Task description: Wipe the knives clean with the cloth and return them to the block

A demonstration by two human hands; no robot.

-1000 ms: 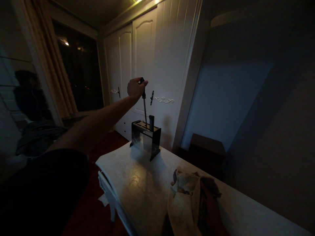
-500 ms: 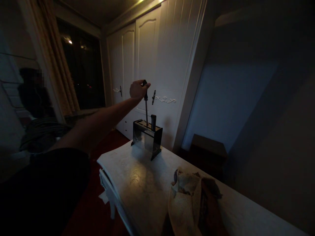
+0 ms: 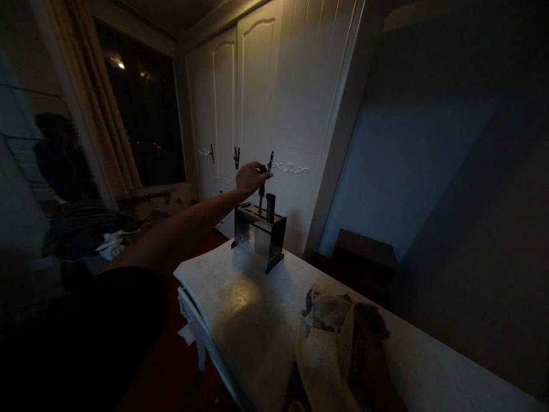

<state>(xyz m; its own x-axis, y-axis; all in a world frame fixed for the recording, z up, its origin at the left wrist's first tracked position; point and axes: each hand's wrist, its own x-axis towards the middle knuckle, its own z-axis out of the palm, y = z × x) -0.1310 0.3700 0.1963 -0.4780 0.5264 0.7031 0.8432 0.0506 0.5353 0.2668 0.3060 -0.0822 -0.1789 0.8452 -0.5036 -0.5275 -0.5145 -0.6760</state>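
Observation:
At the far end of the table my left hand (image 3: 250, 178) is closed around the black handle of a sharpening steel (image 3: 261, 187). Its slim metal shaft, mostly hidden, goes down into the top of a knife block (image 3: 277, 245) with dark ends and a shiny front. Another black-handled knife (image 3: 270, 208) stands in the block, just right of the steel; its blade is out of sight. Close to me at lower right, a beige, stained cloth (image 3: 323, 357) is bunched up. My right hand (image 3: 372, 352), dim and partly covered, grips the cloth at its right side.
Both hands are over a white table (image 3: 223, 286) with a curved edge. White wardrobe doors (image 3: 257, 103) rise behind the block. A low brown stool or box (image 3: 364, 252) is beyond the table's right edge. At left, a person (image 3: 60, 154) is near a curtain (image 3: 103, 103).
My left hand has moved down, and the steel's shaft has sunk deeper into the knife block. The view has shifted slightly. My right hand and the cloth stay in place.

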